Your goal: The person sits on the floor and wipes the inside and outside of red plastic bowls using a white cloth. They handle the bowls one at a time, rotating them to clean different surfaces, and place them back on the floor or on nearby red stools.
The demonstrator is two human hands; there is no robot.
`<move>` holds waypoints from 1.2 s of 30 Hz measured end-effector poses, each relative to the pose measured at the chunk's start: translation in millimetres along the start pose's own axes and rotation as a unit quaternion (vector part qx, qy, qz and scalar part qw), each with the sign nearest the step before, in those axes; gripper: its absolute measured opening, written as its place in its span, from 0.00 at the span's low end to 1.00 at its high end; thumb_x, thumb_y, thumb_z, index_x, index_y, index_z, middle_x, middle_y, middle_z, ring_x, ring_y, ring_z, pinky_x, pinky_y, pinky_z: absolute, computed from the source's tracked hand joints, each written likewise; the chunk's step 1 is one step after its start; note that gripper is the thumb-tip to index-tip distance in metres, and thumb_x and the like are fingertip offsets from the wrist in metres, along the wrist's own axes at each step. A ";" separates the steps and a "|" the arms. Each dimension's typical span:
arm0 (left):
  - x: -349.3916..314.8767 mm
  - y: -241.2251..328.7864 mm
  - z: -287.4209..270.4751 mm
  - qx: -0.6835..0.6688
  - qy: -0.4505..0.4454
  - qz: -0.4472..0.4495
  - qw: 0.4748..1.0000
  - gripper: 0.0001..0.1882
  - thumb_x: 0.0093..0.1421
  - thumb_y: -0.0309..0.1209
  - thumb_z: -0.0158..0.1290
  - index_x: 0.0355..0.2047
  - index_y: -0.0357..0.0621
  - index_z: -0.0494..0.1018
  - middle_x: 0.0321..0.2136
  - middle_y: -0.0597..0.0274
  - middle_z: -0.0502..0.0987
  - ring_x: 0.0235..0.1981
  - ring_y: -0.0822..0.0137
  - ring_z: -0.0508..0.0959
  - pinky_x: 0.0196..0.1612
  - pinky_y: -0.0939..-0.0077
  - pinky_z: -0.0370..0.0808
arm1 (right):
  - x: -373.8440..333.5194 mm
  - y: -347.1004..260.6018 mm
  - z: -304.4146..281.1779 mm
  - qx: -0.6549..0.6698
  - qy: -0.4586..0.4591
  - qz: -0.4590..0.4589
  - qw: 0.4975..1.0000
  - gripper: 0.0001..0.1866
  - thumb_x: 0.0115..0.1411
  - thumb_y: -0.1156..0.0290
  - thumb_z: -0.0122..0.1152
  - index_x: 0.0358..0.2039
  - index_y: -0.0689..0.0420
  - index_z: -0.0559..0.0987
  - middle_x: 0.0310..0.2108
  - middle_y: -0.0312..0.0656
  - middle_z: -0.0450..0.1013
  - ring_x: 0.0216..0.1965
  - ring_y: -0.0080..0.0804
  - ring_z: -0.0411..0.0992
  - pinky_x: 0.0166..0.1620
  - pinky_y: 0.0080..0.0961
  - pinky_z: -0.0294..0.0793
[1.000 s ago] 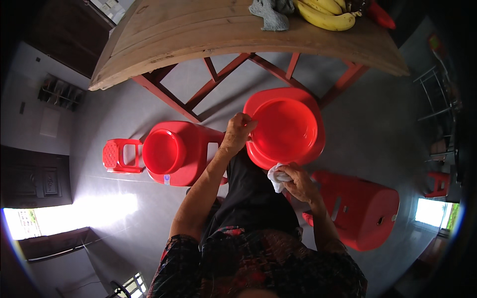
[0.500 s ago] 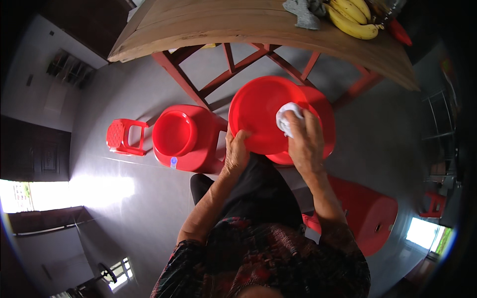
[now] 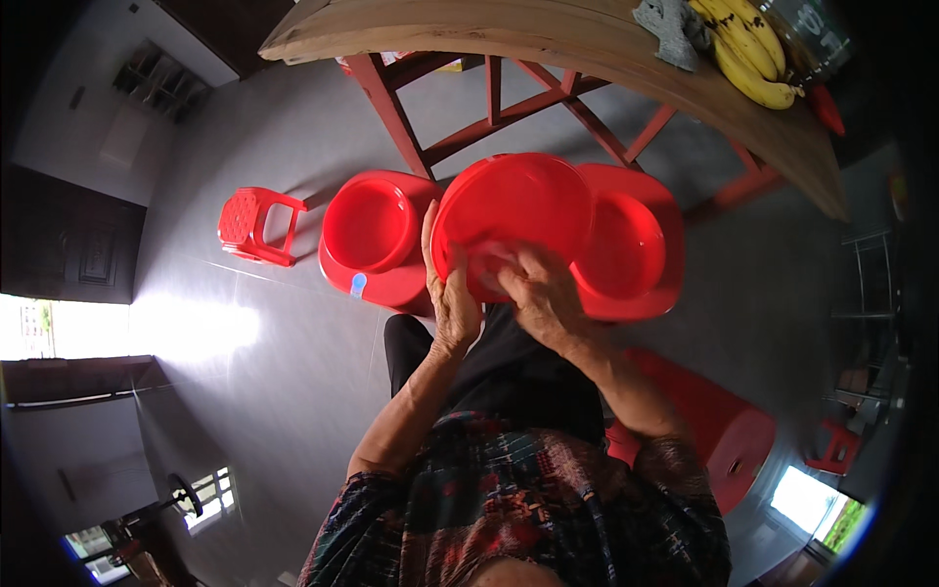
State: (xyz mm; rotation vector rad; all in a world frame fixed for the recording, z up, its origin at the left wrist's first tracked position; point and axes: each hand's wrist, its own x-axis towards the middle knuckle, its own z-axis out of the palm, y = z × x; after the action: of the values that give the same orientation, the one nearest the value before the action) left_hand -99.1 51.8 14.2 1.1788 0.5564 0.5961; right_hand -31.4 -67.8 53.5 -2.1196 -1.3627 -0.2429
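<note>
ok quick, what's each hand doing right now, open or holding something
Left hand: holding the tilted red basin at its side.
Right hand: at the basin's inside; motion blur, grip cannot be told.

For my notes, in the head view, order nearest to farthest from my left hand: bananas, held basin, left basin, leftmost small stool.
1. Held basin: touching your left hand.
2. Left basin: to its left.
3. Small stool: farther left.
4. Bananas: far upper right.

Bright red is being shared by the bowl [image 3: 523, 201] and the stools [image 3: 636, 180], yellow is being shown by the bananas [image 3: 745, 61], brown by the tabletop [image 3: 538, 29], black by the trousers [image 3: 538, 377], and dark red-flecked patterning by the shirt [image 3: 548, 479].
</note>
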 end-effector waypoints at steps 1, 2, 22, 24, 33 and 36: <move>1.8 0.2 -6.5 0.004 -0.025 -0.014 1.000 0.24 0.68 0.40 0.37 0.59 0.40 0.56 0.54 0.55 0.63 0.53 0.62 0.67 0.54 0.68 0.65 | -6.1 12.8 5.3 -0.078 -0.007 -0.017 0.997 0.09 0.46 0.75 0.58 0.30 0.57 0.79 0.46 0.42 0.71 0.42 0.40 0.69 0.43 0.38 0.70; 0.8 2.4 -10.3 0.045 -0.039 -0.002 0.998 0.26 0.68 0.38 0.37 0.63 0.41 0.51 0.59 0.55 0.58 0.58 0.61 0.63 0.58 0.67 0.61 | -3.0 21.4 -2.7 -0.160 -0.003 -0.035 0.986 0.05 0.45 0.72 0.58 0.25 0.55 0.78 0.40 0.42 0.71 0.40 0.38 0.67 0.41 0.34 0.67; -10.2 1.0 2.2 -0.152 -0.020 -0.128 0.980 0.26 0.68 0.45 0.38 0.60 0.44 0.56 0.57 0.52 0.63 0.55 0.56 0.69 0.52 0.57 0.73 | 39.7 19.6 11.7 -0.213 0.038 0.084 0.973 0.17 0.53 0.76 0.55 0.45 0.63 0.73 0.43 0.51 0.65 0.41 0.45 0.68 0.41 0.36 0.73; -9.6 4.5 2.9 -0.178 -0.010 -0.128 0.976 0.27 0.68 0.46 0.37 0.60 0.43 0.56 0.57 0.52 0.63 0.56 0.55 0.68 0.52 0.57 0.73 | 26.2 9.7 9.0 -0.200 -0.017 0.103 0.974 0.16 0.53 0.76 0.55 0.43 0.63 0.74 0.42 0.50 0.65 0.40 0.44 0.68 0.40 0.35 0.73; -8.8 -8.5 -9.4 -0.191 -0.059 -0.162 0.966 0.31 0.68 0.54 0.31 0.62 0.45 0.53 0.58 0.54 0.62 0.58 0.59 0.66 0.58 0.62 0.66 | 31.9 -2.4 39.5 0.067 -0.008 0.052 0.996 0.13 0.54 0.83 0.51 0.41 0.67 0.73 0.47 0.58 0.63 0.44 0.53 0.67 0.43 0.41 0.72; -12.5 2.6 -0.6 -0.203 -0.038 -0.161 0.965 0.31 0.68 0.53 0.30 0.63 0.46 0.51 0.60 0.56 0.60 0.59 0.61 0.65 0.59 0.63 0.66 | 44.5 8.3 41.0 -0.161 0.067 0.130 0.976 0.18 0.50 0.75 0.59 0.44 0.61 0.73 0.44 0.50 0.65 0.43 0.46 0.68 0.41 0.37 0.70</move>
State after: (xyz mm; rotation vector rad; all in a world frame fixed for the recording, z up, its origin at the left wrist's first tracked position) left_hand -108.9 44.3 17.5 0.7008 0.5167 0.3611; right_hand -10.5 -12.7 37.6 -2.4682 -1.0084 -0.5175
